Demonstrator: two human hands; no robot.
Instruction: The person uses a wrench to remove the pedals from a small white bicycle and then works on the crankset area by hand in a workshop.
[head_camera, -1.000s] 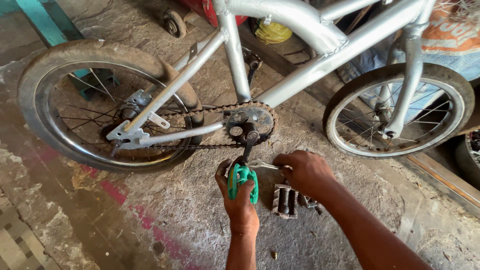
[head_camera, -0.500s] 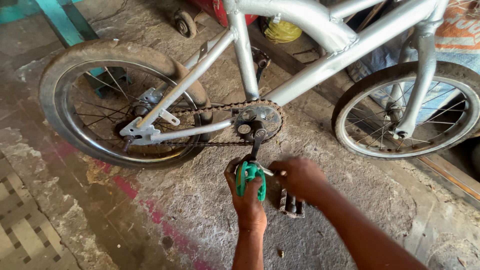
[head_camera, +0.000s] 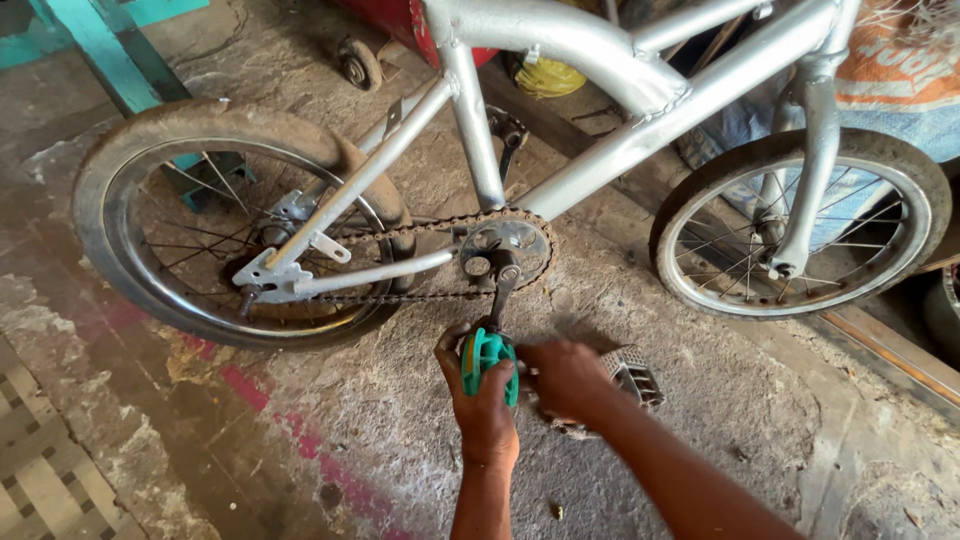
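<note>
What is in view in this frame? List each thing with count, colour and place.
small silver-painted metal bicycle: one, silver, standing across the top
spoked wheels with dusty tyres: two, grey-brown, left and right
rusty chain and round chainring: one, brown, centre
green plastic pedal: one, green, at the crank's lower end
grey metal pedal: one, grey, on the floor right of the hands
cracked concrete floor: one, grey
left hand: fingers wrapped around the green pedal
right hand: beside the green pedal
</note>
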